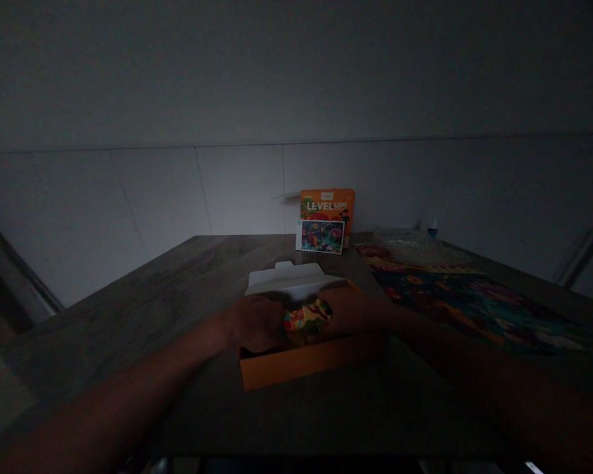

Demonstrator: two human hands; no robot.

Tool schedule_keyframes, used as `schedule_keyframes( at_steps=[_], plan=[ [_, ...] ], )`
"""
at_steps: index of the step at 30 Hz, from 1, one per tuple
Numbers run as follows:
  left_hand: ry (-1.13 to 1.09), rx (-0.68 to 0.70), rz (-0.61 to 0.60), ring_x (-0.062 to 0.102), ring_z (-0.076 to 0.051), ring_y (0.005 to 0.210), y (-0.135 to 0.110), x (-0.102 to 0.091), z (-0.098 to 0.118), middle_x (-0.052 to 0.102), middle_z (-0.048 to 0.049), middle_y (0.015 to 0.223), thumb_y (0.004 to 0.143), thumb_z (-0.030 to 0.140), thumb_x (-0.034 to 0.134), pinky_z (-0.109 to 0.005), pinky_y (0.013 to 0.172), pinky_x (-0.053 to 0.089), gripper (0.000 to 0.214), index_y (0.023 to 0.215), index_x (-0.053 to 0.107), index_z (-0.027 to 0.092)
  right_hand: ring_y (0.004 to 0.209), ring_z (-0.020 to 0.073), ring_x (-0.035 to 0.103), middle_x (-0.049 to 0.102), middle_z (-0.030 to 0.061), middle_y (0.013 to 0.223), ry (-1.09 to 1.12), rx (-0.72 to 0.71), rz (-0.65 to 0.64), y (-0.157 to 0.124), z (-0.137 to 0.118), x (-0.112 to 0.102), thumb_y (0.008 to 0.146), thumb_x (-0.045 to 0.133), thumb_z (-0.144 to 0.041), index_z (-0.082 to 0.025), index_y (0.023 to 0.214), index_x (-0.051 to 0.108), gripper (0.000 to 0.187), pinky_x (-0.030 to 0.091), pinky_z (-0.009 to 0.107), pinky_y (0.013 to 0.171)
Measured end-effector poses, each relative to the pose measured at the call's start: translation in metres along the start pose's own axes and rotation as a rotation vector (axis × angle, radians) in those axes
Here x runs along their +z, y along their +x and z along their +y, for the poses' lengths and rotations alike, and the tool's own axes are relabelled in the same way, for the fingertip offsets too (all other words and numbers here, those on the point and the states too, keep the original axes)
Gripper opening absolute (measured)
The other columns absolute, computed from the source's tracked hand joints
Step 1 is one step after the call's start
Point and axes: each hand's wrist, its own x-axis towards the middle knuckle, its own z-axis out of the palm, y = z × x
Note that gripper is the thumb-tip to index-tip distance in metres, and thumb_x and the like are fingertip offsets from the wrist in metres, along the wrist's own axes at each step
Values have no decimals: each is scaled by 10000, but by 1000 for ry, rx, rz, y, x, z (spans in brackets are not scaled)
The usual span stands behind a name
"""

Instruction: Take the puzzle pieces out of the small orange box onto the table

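An orange box [296,365] lies on the table in front of me, its white-lined lid [286,280] folded open away from me. Both hands reach down into it. Between them is a brightly printed, rounded bundle [307,320] in red, yellow and green; the dim light hides what kind of thing it is. My left hand [261,322] has curled fingers against its left side. My right hand [348,309] closes around its right side. The fingertips of both hands are largely hidden behind the bundle and the box's front wall.
Behind the box, an orange "LEVEL UP!" box [333,199] stands against the wall, with a small picture card [321,237] leaning in front. A large colourful printed sheet or puzzle [479,303] lies at right. Beyond it are clear plastic packaging [405,245] and a small blue-and-white bottle [433,230].
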Motion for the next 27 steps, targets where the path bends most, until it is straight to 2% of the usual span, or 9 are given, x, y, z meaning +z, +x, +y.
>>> schedule_keyframes(
  at_steps=[3, 7, 10, 14, 17, 19, 23, 27],
  plan=[
    [18, -66, -56, 702, -263, 904, 2, -4, -1, 732, -126, 1016, 819, 522, 651, -321, 741, 534, 432, 1060, 660, 163, 911, 290, 673, 714, 139, 1050, 15, 19, 77, 2, 1, 3, 661, 789, -490, -144, 1011, 697, 501, 526, 354, 751],
    [59, -94, 33, 665, -295, 1069, 5, -3, -6, 688, -164, 1174, 829, 460, 681, -371, 899, 506, 496, 1184, 582, 128, 957, 305, 664, 701, 161, 1080, -18, 67, 200, 3, -1, 3, 648, 792, -565, -118, 1028, 680, 598, 514, 362, 798],
    [151, -101, 132, 627, -313, 1124, 8, 2, -11, 667, -181, 1194, 811, 459, 725, -405, 970, 465, 556, 1209, 547, 114, 978, 312, 660, 696, 167, 1077, -67, 125, 279, 3, -7, 0, 645, 797, -590, -117, 1037, 657, 629, 503, 358, 807],
    [371, -135, 340, 580, -362, 1111, 12, 8, -15, 632, -204, 1171, 726, 579, 784, -458, 975, 430, 688, 1167, 539, 111, 933, 313, 674, 700, 173, 1053, -122, 180, 378, 2, -14, 0, 698, 759, -615, -124, 1103, 606, 655, 499, 348, 735],
    [482, -125, 480, 552, -368, 1098, 15, 11, -16, 619, -187, 1127, 689, 629, 794, -481, 989, 405, 695, 1095, 538, 126, 923, 310, 681, 699, 173, 1055, -175, 178, 455, 1, -15, 5, 741, 730, -627, -135, 1154, 569, 663, 496, 345, 717],
    [523, -133, 525, 549, -370, 1085, 15, 13, -16, 618, -183, 1093, 703, 635, 782, -487, 991, 400, 673, 1065, 541, 121, 933, 313, 684, 699, 167, 1054, -206, 151, 485, 0, -14, 10, 763, 711, -638, -144, 1161, 557, 653, 497, 346, 721],
    [525, -110, 501, 590, -365, 1028, 14, 13, -11, 623, -200, 1062, 740, 626, 761, -504, 1011, 376, 661, 1065, 553, 89, 944, 322, 680, 694, 161, 1064, -219, 91, 483, -1, -11, 15, 788, 690, -641, -148, 1135, 565, 616, 497, 359, 725],
    [530, -115, 460, 617, -367, 987, 10, 11, -5, 637, -186, 1039, 772, 609, 742, -514, 977, 382, 617, 1080, 565, 104, 969, 312, 663, 680, 147, 1083, -198, 38, 492, -3, -8, 17, 785, 711, -607, -150, 1128, 581, 587, 496, 369, 762]
  ],
)
